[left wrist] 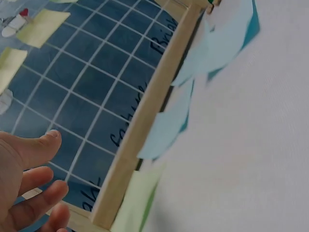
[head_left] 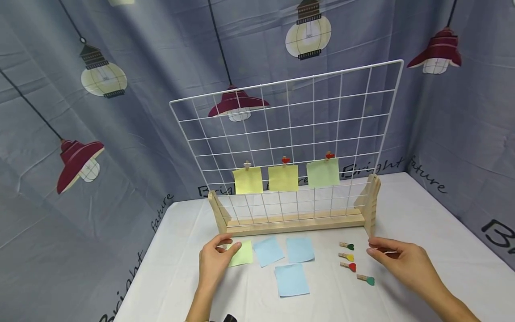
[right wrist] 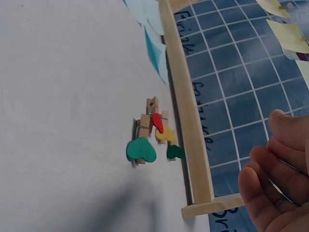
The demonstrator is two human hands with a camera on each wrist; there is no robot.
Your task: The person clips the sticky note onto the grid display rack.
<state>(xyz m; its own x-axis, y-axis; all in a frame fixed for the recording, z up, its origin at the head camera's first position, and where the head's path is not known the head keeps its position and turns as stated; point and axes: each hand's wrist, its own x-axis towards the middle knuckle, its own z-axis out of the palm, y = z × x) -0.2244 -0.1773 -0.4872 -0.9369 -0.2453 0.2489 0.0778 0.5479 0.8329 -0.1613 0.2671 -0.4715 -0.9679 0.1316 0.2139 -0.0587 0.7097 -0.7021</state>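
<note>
My left hand (head_left: 214, 261) hovers by a light green sticky note (head_left: 242, 254) on the white table, its thumb and fingers apart with nothing between them in the left wrist view. To the right of that note lie blue sticky notes (head_left: 268, 251). My right hand (head_left: 406, 261), fingers loosely bent and holding nothing, is just right of several small wooden clothespins with hearts: a dark green one (head_left: 347, 246), a yellow one (head_left: 346, 257), a red one (head_left: 348, 266) and a green one (head_left: 365, 280).
Behind the notes stands a white wire grid (head_left: 301, 129) in a wooden base (head_left: 295, 222). Heart clothespins hold two yellow notes (head_left: 248, 181) and a pale green note (head_left: 323, 173) on it. A blue-grey curtain (head_left: 153, 134) with printed lamps hangs around the table.
</note>
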